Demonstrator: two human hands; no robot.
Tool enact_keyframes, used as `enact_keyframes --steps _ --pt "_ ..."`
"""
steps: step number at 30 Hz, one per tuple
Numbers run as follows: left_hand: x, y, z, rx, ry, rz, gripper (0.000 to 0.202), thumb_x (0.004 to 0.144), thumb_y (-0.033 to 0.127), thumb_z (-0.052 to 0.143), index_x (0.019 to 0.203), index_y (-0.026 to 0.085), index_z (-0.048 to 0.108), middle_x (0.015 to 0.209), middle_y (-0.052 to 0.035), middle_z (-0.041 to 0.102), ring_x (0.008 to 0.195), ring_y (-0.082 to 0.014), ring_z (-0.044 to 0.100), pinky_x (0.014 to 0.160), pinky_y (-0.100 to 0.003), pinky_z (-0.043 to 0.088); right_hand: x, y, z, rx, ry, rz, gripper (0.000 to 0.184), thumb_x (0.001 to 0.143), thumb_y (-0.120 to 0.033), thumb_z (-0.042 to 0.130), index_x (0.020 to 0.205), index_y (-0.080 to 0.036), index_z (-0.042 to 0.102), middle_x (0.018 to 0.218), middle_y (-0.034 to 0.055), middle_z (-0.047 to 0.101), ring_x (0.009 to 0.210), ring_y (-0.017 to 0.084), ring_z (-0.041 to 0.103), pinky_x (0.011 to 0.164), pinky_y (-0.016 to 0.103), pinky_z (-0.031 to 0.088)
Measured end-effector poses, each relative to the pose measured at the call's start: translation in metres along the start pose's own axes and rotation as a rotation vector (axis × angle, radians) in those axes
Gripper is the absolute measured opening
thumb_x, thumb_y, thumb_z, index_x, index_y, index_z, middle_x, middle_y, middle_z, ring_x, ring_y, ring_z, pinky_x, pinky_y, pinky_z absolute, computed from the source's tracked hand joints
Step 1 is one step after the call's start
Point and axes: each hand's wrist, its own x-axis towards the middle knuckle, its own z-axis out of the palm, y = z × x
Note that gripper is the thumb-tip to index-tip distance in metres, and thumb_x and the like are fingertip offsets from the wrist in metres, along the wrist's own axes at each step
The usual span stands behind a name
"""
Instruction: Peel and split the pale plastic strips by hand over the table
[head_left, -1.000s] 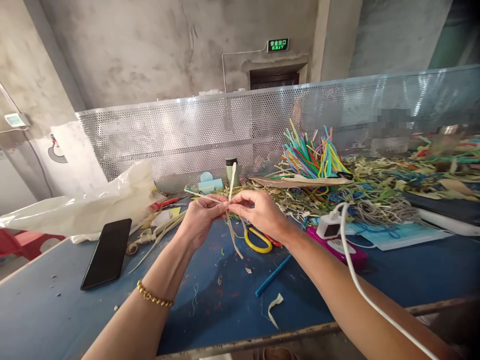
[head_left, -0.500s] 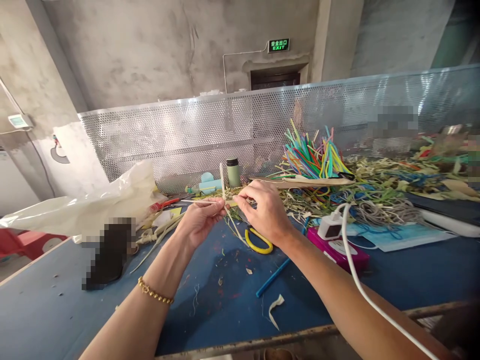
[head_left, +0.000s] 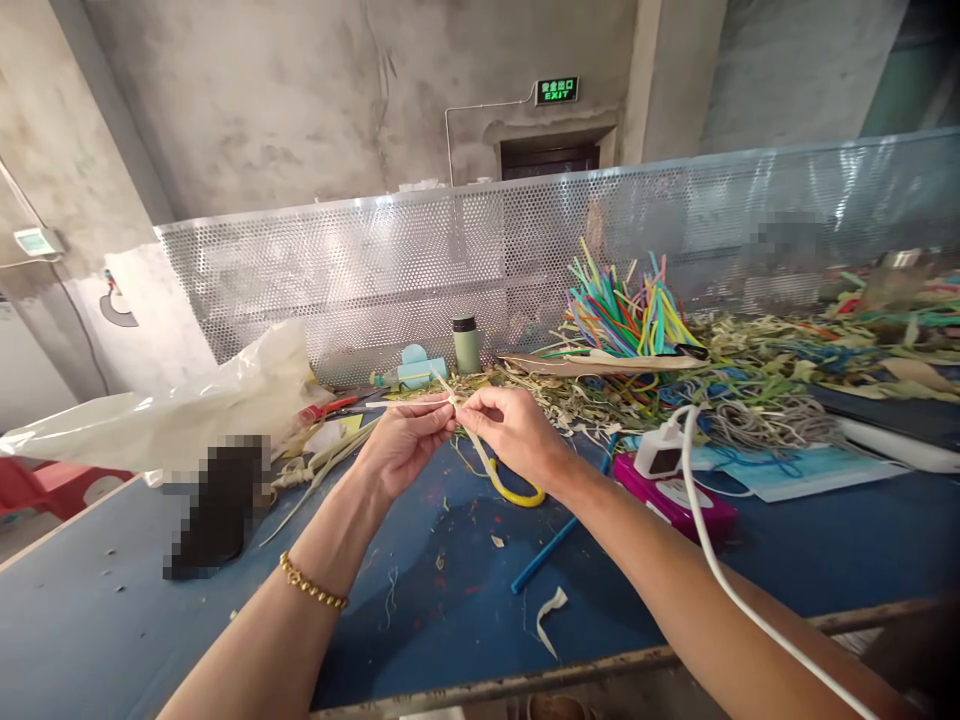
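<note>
Pale flat fibre strips (head_left: 475, 446), like straw or dried leaf, cross at a small knot or fold between my hands above the table. One end sticks out left, one points up, and one hangs down to the right. My left hand (head_left: 405, 440) pinches the crossing between thumb and fingers. Just beside it, my right hand (head_left: 506, 428) is closed with its fingertips at the same crossing, touching my left fingertips. Under the right hand lies a yellow looped handle (head_left: 519, 496), probably of scissors; the rest of it is hidden.
On the blue table (head_left: 442, 640) lie a blue stick (head_left: 544, 558) and a curled pale scrap (head_left: 551, 620). A magenta box (head_left: 679, 505) with a white charger and cable is at right. Behind stand a green bottle (head_left: 466, 346), dried plant strips and colourful pipe cleaners (head_left: 626, 305). A dark pixelated object (head_left: 217, 510) lies left.
My right hand has moved slightly left and down, its fingertips now meeting my left hand's. The strip end that stood upright now leans left and shows shorter.
</note>
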Motion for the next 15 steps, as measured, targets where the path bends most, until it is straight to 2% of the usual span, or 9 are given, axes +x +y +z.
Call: enact_keyframes --steps 7,11,15 --pt "-0.0012 -0.0014 0.002 0.059 -0.021 0.057 0.014 0.064 0.011 0.079 0.075 0.007 0.072 0.07 -0.0053 0.067 0.061 -0.0088 0.059 0.062 -0.021 0.048 -0.0036 -0.0088 0.0044 0.229 -0.024 0.157 0.025 0.077 -0.033 0.063 0.06 -0.017 0.056 0.048 -0.0051 0.042 0.046 0.008 0.034 0.046 0.024 0.024" --pt "-0.0027 -0.0021 0.0036 0.08 -0.024 0.099 0.01 0.067 0.013 0.078 0.072 0.009 0.071 0.063 -0.0021 0.063 0.057 -0.0083 0.055 0.056 -0.021 0.043 -0.0044 -0.0089 0.0062 0.378 -0.041 0.287 0.028 0.074 -0.032 0.065 0.055 -0.018 0.05 0.044 -0.0059 0.04 0.042 0.007 0.032 0.043 0.023 0.02" --pt "-0.0041 0.0004 0.004 0.092 -0.037 0.11 0.01 0.066 0.013 0.078 0.072 0.008 0.072 0.065 -0.0039 0.065 0.059 -0.0094 0.056 0.058 -0.022 0.043 -0.0043 -0.0109 0.0052 0.476 -0.049 0.323 0.027 0.074 -0.031 0.066 0.057 -0.018 0.05 0.044 -0.0068 0.039 0.041 0.006 0.03 0.043 0.023 0.019"
